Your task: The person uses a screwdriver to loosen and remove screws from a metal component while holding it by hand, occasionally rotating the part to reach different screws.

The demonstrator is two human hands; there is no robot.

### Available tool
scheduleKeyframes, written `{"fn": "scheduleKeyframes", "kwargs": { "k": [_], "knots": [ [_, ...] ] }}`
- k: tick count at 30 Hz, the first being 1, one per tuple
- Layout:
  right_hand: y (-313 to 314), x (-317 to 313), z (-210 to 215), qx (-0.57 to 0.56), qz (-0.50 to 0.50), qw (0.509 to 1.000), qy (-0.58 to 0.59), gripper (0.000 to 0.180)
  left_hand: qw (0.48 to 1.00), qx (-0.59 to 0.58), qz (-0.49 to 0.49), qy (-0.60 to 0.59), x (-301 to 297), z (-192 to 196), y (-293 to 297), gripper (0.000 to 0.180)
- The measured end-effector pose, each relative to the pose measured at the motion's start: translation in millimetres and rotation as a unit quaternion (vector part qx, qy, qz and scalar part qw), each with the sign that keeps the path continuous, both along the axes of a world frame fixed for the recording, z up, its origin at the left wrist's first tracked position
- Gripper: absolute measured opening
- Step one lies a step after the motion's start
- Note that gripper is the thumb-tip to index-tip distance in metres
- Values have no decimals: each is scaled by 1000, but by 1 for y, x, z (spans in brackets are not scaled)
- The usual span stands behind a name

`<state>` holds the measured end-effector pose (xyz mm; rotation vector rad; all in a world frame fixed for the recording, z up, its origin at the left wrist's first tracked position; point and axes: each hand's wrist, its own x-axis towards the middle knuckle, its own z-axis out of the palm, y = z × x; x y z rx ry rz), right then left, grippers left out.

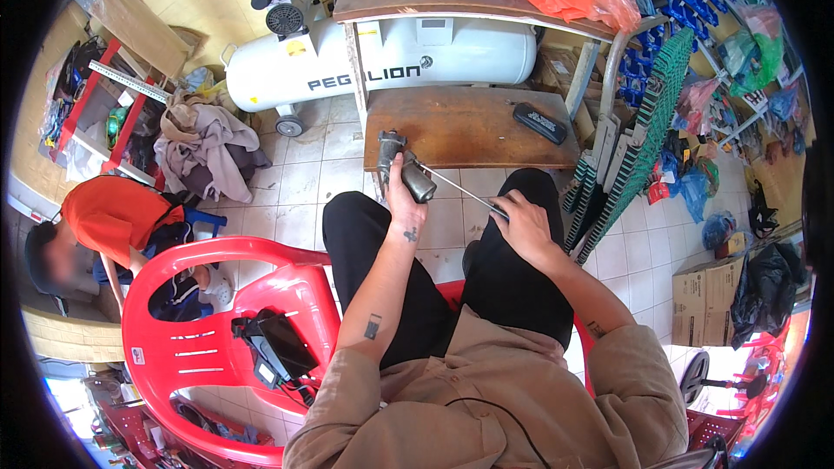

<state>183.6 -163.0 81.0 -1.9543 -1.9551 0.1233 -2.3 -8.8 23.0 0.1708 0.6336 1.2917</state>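
At mid-frame, your left hand (pixel 402 200) gripped the grey metal part (pixel 420 185) and your right hand (pixel 526 226) held a thin-shafted tool (pixel 459 187) angled toward it — apparently working it, which called for steady bracing next.

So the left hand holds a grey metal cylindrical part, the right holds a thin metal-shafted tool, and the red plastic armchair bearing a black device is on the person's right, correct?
Not quite: the head view shows the red armchair on the person's left. The left hand does hold the metal part, the right hand the thin tool.
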Motion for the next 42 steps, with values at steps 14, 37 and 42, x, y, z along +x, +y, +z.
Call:
{"fn": "scheduleKeyframes", "kwargs": {
  "k": [14,37,42],
  "knots": [
    [-1,-4,-5,23,-8,998,-58,25,999,-28,38,-14,2,-9,4,32],
    [0,4,-5,-25,-50,986,154,22,999,5,-8,-42,4,6,-3,32],
    [2,3,8,62,-8,977,206,21,996,17,-12,-81,2,3,-3,32]
  ]
}}
